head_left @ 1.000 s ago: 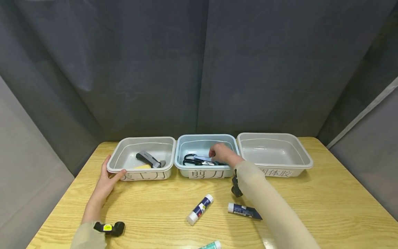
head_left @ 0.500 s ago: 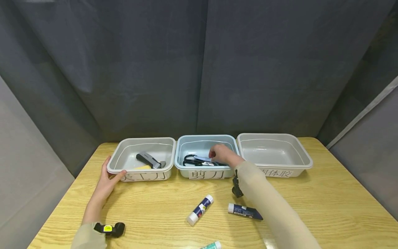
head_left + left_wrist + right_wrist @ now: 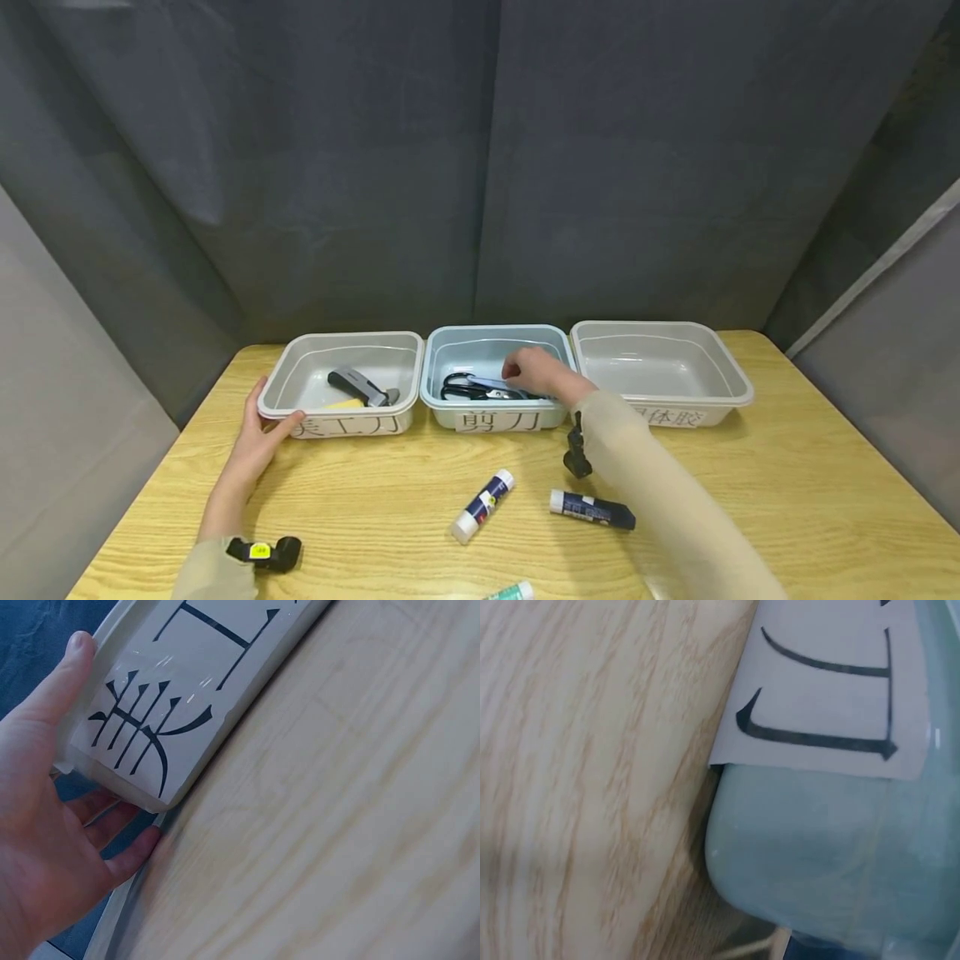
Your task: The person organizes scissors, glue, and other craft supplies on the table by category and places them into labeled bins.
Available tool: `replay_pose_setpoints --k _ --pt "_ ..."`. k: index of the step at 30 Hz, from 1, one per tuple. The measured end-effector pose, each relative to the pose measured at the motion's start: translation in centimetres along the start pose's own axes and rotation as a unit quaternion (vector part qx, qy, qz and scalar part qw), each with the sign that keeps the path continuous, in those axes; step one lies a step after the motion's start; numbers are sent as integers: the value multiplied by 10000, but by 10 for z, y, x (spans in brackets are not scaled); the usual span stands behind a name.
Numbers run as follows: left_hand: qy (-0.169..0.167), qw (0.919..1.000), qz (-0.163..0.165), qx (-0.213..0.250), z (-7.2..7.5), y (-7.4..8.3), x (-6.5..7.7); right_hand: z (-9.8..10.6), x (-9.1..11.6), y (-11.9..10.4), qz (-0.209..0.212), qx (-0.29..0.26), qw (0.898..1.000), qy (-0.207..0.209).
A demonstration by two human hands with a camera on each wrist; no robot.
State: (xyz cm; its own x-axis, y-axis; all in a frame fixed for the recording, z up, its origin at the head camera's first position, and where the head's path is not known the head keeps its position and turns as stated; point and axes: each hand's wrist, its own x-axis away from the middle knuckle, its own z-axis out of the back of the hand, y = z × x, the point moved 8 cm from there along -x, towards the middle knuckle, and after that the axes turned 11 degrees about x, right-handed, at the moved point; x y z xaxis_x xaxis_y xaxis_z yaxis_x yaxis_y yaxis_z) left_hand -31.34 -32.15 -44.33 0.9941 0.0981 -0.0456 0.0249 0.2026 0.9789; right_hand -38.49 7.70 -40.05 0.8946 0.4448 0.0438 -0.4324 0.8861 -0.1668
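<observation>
My left hand (image 3: pixel 253 437) grips the near left corner of a light grey plastic bin (image 3: pixel 281 375). In the left wrist view the thumb (image 3: pixel 64 682) lies along its rim, the other fingers round the side. That bin holds a black-and-grey utility knife (image 3: pixel 358 386) and something yellow (image 3: pixel 345 403). My right hand (image 3: pixel 542 372) reaches into the middle blue bin (image 3: pixel 448 337), fingers bent down over black-handled scissors (image 3: pixel 480 390) and a light blue piece; I cannot tell whether it pinches anything. In the right wrist view only the blue bin's labelled outside (image 3: pixel 795 847) and the tabletop show.
At the right of the row stands a grey bin (image 3: pixel 637 367) with nothing inside. Two navy glue sticks (image 3: pixel 483 506) (image 3: pixel 592 509) lie on the wooden table (image 3: pixel 360 508), with a green-and-white tube (image 3: pixel 513 592) at the near edge. A dark curtain (image 3: pixel 375 167) hangs behind.
My right forearm has shifted slightly to the right, showing more of the right-hand glue stick. Both hands stay at their bins, and the things inside lie as before.
</observation>
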Motion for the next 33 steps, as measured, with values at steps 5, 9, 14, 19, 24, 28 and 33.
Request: replay_pose_setpoints --k 5,9,14,19,24,28,33 --pt "-12 10000 -5 96 1 -1 0 3 4 -5 221 -72 9997 89" --pt "-21 10000 -28 85 2 0 1 6 9 -9 390 -263 9988 150" --pt "5 10000 -63 31 3 0 1 11 18 -9 494 -507 9970 328" --pt "17 9999 -127 4 2 2 -1 16 25 -9 559 -599 9952 538" --pt "-10 9999 -162 42 0 3 -3 20 31 -10 627 -641 9928 789" --pt "2 9999 -152 42 0 1 -3 20 40 -11 624 -749 9911 911" --pt "22 9999 -101 -21 1 -1 -2 21 52 -14 682 -899 9871 1133"
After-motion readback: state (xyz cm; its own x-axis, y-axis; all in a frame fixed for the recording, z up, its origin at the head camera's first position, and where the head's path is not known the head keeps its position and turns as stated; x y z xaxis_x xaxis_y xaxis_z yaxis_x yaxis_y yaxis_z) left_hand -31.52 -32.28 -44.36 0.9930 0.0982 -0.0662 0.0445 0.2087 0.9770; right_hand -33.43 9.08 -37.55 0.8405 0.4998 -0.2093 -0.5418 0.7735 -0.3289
